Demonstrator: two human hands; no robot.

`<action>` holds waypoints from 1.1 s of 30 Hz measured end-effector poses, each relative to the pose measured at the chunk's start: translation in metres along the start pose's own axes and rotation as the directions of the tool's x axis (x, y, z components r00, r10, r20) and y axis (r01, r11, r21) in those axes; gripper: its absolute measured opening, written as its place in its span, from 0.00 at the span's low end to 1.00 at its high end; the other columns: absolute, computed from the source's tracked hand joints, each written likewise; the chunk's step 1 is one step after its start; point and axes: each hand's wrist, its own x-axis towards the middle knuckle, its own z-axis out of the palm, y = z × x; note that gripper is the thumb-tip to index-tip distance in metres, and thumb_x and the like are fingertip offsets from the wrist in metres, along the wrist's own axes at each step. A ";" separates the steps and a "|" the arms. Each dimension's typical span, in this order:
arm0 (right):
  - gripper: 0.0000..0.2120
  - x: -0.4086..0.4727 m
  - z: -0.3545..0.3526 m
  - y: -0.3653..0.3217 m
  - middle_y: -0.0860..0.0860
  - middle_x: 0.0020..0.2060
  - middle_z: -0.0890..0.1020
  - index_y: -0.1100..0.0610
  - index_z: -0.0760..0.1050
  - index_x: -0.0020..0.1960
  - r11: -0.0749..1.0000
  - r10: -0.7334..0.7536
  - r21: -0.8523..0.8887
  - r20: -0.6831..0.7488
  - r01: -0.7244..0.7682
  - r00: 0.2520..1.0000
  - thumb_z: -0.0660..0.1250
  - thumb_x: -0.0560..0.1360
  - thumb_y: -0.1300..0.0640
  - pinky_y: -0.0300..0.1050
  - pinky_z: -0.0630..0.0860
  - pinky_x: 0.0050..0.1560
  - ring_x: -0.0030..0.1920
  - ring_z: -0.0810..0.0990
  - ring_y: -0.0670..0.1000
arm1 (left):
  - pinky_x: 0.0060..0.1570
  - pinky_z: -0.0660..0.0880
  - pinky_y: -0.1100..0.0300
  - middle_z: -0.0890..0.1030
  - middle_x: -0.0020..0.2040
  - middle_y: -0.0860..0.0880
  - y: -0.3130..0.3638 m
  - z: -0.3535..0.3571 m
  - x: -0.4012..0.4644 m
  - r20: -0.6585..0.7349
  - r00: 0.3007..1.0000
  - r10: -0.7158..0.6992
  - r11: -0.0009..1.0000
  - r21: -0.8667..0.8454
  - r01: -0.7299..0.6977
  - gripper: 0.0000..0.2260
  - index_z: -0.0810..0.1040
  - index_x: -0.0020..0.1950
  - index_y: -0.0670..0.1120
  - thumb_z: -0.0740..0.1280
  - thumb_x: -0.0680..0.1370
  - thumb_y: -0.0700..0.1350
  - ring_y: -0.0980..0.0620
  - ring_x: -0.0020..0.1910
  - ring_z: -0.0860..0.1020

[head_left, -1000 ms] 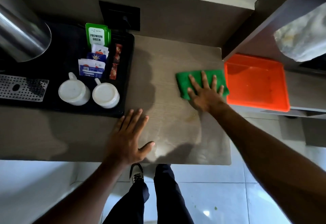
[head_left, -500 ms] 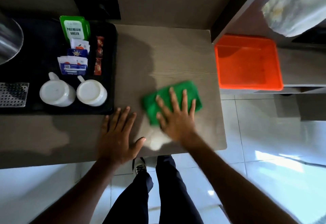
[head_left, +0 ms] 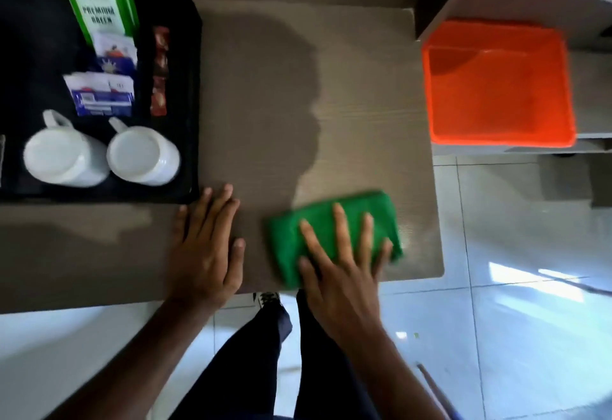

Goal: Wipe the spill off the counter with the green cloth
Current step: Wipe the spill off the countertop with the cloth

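The green cloth (head_left: 323, 226) lies folded on the brown counter (head_left: 357, 95), close to its front edge and right corner. My right hand (head_left: 341, 264) presses flat on top of the cloth with fingers spread. My left hand (head_left: 207, 247) rests flat on the counter just left of the cloth, palm down, holding nothing. A faint wet sheen shows on the counter right of the cloth (head_left: 417, 241). The picture is blurred by motion.
A black tray (head_left: 192, 95) at the left holds two upturned white mugs (head_left: 142, 154), tea sachets and a green packet (head_left: 99, 12). An orange plastic tub (head_left: 496, 85) sits on a lower shelf at the right. White floor tiles and my legs lie below the counter edge.
My right hand has dragged the green cloth from beside the orange tub down toward the counter's front edge, then a little rightward. My left hand has stayed flat in place.
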 end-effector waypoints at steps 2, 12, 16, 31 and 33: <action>0.25 0.005 -0.001 0.028 0.49 0.83 0.56 0.32 0.57 0.78 0.999 0.011 0.045 -0.003 -0.011 1.000 0.49 0.81 0.34 0.78 0.52 0.73 0.81 0.51 0.67 | 0.76 0.59 0.35 0.65 0.81 0.44 0.002 0.002 0.002 0.023 1.000 0.004 0.999 0.033 -0.005 0.26 0.68 0.76 0.40 0.57 0.79 0.49 0.40 0.81 0.61; 0.27 0.187 -0.017 0.038 0.51 0.83 0.55 0.35 0.54 0.79 0.995 0.056 -0.077 -0.040 -0.059 0.998 0.46 0.80 0.35 0.78 0.49 0.74 0.81 0.49 0.68 | 0.77 0.57 0.36 0.66 0.81 0.43 0.004 -0.003 0.002 0.040 0.999 -0.018 0.999 -0.046 0.020 0.26 0.70 0.75 0.40 0.59 0.78 0.50 0.40 0.81 0.61; 0.27 -0.024 -0.008 0.032 0.52 0.83 0.53 0.36 0.53 0.80 0.993 0.103 -0.071 0.064 -0.099 0.993 0.50 0.82 0.38 0.78 0.51 0.74 0.82 0.48 0.67 | 0.77 0.58 0.35 0.66 0.81 0.44 0.000 -0.001 0.000 0.024 1.000 0.005 0.999 -0.054 -0.004 0.26 0.69 0.75 0.41 0.57 0.79 0.51 0.41 0.81 0.61; 0.38 -0.029 -0.066 0.056 0.49 0.82 0.58 0.46 0.57 0.82 0.929 -0.227 -0.176 0.426 0.327 0.876 0.69 0.76 0.52 0.69 0.60 0.75 0.81 0.59 0.60 | 0.71 0.66 0.32 0.73 0.76 0.39 0.069 -0.071 0.036 0.047 0.994 -0.102 0.986 -0.131 0.107 0.27 0.71 0.74 0.39 0.63 0.75 0.47 0.37 0.76 0.70; 0.38 -0.021 -0.082 0.061 0.48 0.76 0.72 0.45 0.69 0.77 0.959 -0.223 -0.097 0.330 0.267 0.917 0.75 0.68 0.54 0.58 0.78 0.63 0.69 0.78 0.56 | 0.70 0.67 0.32 0.73 0.76 0.39 0.077 -0.087 0.050 0.013 0.994 -0.111 0.987 -0.118 0.111 0.27 0.71 0.74 0.39 0.61 0.76 0.49 0.37 0.75 0.70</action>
